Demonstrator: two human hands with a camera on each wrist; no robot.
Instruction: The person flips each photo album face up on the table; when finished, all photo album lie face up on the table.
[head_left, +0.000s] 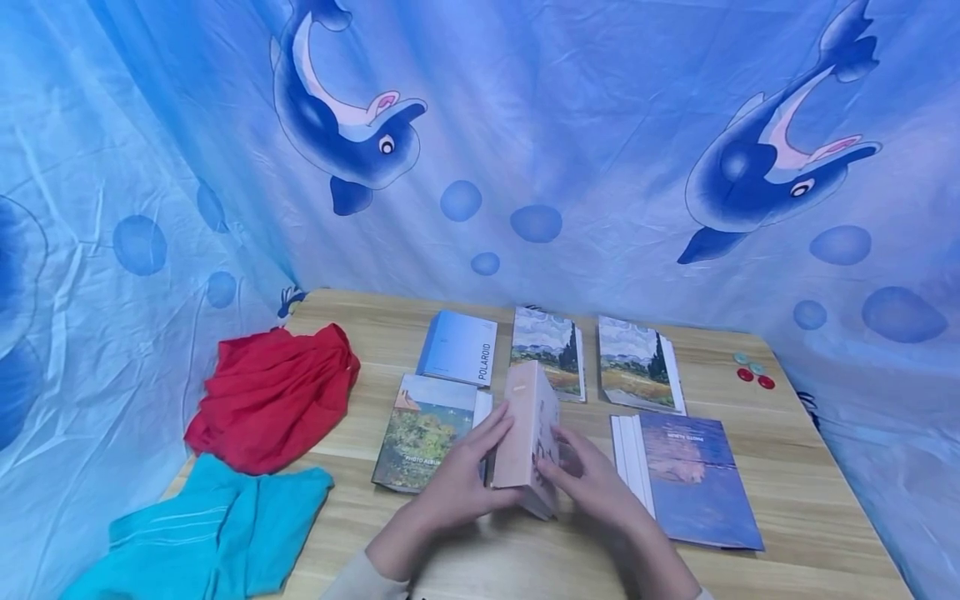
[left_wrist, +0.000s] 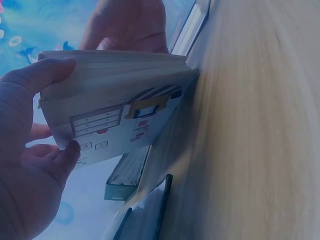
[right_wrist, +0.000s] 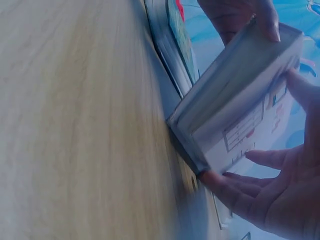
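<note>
Between both hands, a thick cream photo album [head_left: 517,429] stands tilted over the middle of the wooden table, its pale spine toward the head camera. My left hand [head_left: 465,479] grips it from the left; in the left wrist view the thumb lies over the page edges and the fingers are on the printed cover [left_wrist: 102,120]. My right hand [head_left: 592,479] holds the right side, and its fingertips [right_wrist: 212,180] touch a lower corner in the right wrist view. Just left lies a garden-picture photo album [head_left: 427,429], partly behind the left hand.
Behind are a blue Polaroid album [head_left: 457,346] and two landscape-picture albums [head_left: 543,342] [head_left: 637,362]. A purple-blue photo album [head_left: 697,479] lies at right. Red cloth [head_left: 273,400] and turquoise cloth [head_left: 217,529] lie left. Several red and green discs [head_left: 753,371] sit far right.
</note>
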